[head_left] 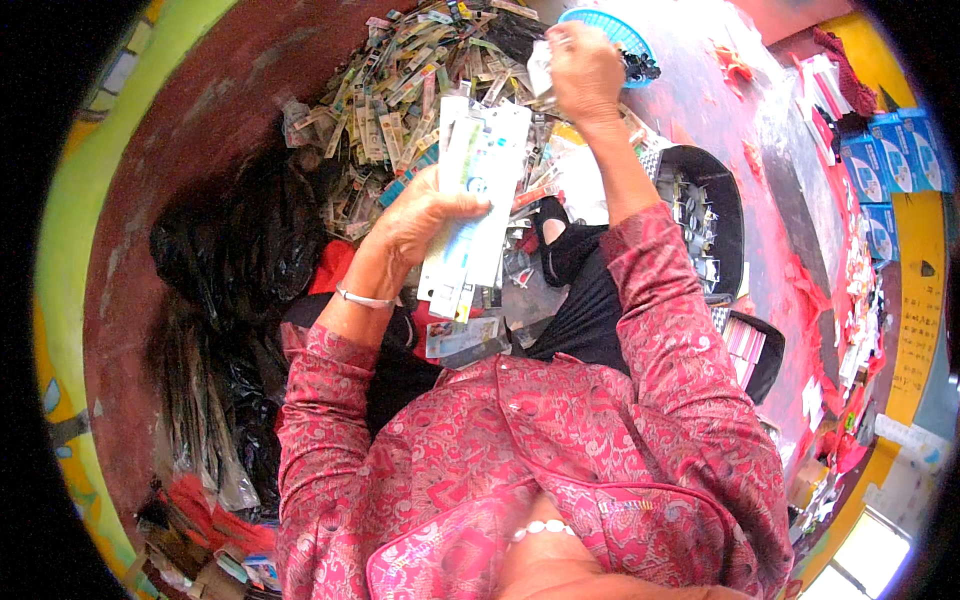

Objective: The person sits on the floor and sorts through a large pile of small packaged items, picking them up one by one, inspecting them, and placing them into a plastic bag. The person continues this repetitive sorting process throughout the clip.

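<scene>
My left hand [415, 222] is closed on several long, pale packaging cards [503, 150] with blue and green print, its thumb pressed across them. They stand fanned in front of my lap. Farther up and to the right, my right hand [590, 75] has its fingers bent together around a small white piece [541, 70], whose kind I cannot make out. Just beyond that hand is a light-blue plastic basket [648, 40], with small black items [642, 68] at its near side. My fingertips are partly hidden by the hand itself.
A heap of slim packaged cards [400, 105] spreads over the floor ahead. Black plastic bags [235, 235] lie at left. To the right are a black container [735, 210] of small metallic parts, another holding pink-striped items [745, 348], and stacked blue boxes [895, 160].
</scene>
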Demonstrator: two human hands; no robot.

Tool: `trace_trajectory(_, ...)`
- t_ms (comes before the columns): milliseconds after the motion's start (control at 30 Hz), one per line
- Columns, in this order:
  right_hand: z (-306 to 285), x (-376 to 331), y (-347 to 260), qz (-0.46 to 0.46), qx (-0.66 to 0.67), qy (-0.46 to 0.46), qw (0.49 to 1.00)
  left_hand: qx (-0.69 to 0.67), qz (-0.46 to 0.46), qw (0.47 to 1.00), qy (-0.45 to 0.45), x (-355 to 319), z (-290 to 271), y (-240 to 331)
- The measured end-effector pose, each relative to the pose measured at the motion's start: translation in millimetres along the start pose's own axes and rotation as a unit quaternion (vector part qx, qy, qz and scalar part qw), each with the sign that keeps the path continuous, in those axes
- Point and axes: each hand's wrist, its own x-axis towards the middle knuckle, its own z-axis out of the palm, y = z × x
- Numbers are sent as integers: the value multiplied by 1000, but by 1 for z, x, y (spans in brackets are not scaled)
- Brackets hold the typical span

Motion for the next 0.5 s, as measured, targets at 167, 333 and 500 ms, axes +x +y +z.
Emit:
trace_trajectory(167, -25, -16, -52, -73, 315, -56, 945, 22, -21, 999, 43, 13, -18, -8)
trace_trajectory(333, 8, -23, -33, -158, 9, -35, 987, 20, -1, 998, 53, 2, -6, -4)
trace_trajectory(500, -16, -5, -2, 171, 279, -164, 930, -114, 51, 972, 197, 14, -41, 8)
